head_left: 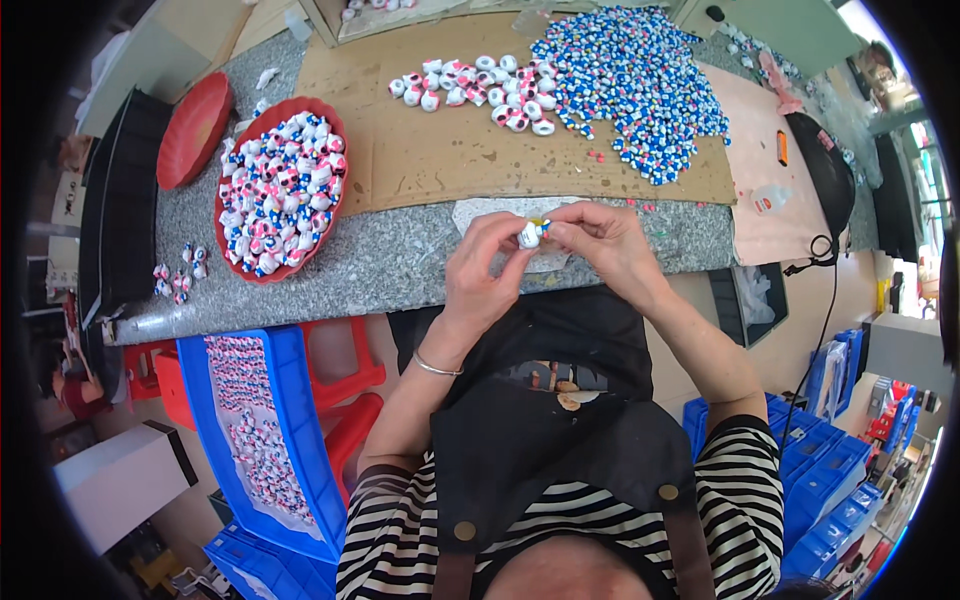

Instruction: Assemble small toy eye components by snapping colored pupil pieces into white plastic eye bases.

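Observation:
At the counter's front edge my left hand [481, 272] pinches a small white figurine part [529, 237] between thumb and fingers. My right hand [612, 246] grips a tiny blue-and-white piece [545, 229] in its fingertips, up against the white part. A bit of yellow shows at the top, but whether the two are joined I cannot tell. Under both hands lies a pale cloth or paper [470, 209]. Beyond them, on brown cardboard [400, 165], sit loose white-and-pink parts [520, 98] and a large heap of small blue-and-white pieces [640, 85].
Left of my hands stands a red bowl [341, 150] full of figurines, with another red bowl [195, 130] beside it. Several figurines [182, 272] lie near a black bin [125, 200]. Below the counter is a blue crate [205, 400] of figurines. An orange-and-black tool [782, 147] rests at right.

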A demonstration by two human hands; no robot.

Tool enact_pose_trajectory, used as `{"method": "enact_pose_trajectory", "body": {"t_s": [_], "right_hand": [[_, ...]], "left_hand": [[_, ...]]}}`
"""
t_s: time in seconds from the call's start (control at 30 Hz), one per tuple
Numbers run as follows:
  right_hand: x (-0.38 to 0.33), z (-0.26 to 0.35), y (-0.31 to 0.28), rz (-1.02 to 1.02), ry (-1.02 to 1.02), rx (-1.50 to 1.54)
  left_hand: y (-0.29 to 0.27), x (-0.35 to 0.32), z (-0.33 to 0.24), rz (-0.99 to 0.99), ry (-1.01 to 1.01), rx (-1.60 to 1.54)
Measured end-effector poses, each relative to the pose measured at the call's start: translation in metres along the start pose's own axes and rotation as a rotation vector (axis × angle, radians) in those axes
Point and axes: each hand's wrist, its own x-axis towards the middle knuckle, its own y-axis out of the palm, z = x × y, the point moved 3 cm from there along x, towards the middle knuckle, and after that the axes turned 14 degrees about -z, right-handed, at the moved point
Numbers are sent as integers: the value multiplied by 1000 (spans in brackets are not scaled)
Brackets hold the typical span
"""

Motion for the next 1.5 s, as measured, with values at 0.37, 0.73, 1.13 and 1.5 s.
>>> {"method": "enact_pose_trajectory", "body": {"t_s": [0.37, 0.73, 1.13, 1.5], "right_hand": [[-24, 39, -6, 143, -754, -367], [-12, 29, 3, 257, -617, -436], [-8, 4, 2, 59, -434, -220], [9, 3, -73, -348, -690, -605]], "left_hand": [[-9, 10, -15, 505, -621, -542], [-17, 15, -16, 562, -596, -338], [-3, 5, -1, 430, -639, -412], [-35, 9, 19, 309, -756, -409]]}}
